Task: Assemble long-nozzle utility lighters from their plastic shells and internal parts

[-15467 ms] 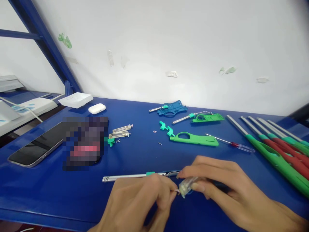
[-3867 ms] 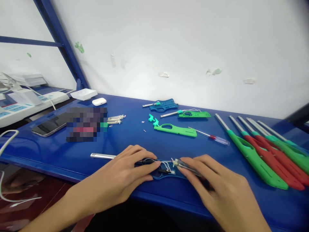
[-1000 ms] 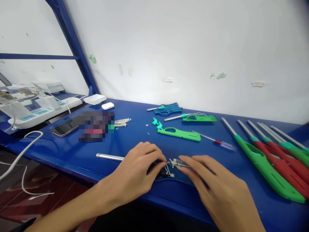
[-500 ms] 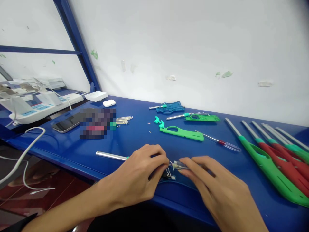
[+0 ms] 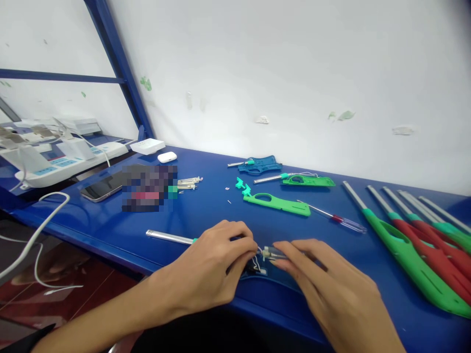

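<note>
Low at the table's front edge, a blue utility lighter is opened up, its metal barrel sticking out left from under my left hand. That hand is closed in a pinch; its fingers hide what lies between them. My right hand is closed around a clear fuel tank, whose pale valve end points at the left fingertips. Beneath both hands rests the blue handle half, mostly covered. Thin white wires show between the hands, by a small dark part.
Behind lie a light green handle half, green trigger pieces, a screwdriver and two opened lighters. Several whole lighters line the right. Leftward are clear tanks, a phone and a power strip.
Both hands keep nearly the same pose and hold. The view has shifted very slightly; the things on the table stay where they were.
</note>
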Action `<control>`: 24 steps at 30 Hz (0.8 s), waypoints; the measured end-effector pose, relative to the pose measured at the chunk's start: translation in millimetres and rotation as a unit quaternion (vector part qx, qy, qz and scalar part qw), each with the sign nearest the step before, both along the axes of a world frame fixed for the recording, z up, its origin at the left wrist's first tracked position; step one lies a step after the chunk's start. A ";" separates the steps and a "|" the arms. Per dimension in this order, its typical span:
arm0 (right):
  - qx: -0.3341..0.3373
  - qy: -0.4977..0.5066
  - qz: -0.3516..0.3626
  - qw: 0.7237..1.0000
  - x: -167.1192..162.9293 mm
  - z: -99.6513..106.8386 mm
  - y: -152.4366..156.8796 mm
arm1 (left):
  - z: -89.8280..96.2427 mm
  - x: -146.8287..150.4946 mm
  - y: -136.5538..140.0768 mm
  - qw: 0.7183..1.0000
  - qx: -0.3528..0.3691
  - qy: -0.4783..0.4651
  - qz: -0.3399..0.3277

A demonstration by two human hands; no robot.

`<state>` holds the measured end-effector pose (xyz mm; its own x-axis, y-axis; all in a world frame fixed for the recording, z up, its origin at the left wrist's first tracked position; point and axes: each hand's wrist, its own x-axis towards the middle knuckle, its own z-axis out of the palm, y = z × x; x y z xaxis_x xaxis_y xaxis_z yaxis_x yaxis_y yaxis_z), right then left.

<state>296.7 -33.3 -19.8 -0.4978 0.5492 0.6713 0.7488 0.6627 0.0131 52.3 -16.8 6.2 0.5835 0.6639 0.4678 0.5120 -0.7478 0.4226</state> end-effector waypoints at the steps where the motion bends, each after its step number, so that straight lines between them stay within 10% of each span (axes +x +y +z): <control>1: -0.002 -0.004 0.001 1.000 0.3 -0.1 -0.3 | -0.1 -0.1 -0.2 1.000 0.000 0.001 -0.003; 24: 0.004 0.020 -0.015 1.000 -2.0 2.1 -1.6 | -1.7 0.7 0.4 0.999 0.015 -0.009 0.040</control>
<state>294.6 -35.0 -17.7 -0.4532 0.5585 0.6948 0.7686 0.6396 -0.0128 53.0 -16.4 4.5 0.5194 0.6939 0.4988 0.5635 -0.7169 0.4105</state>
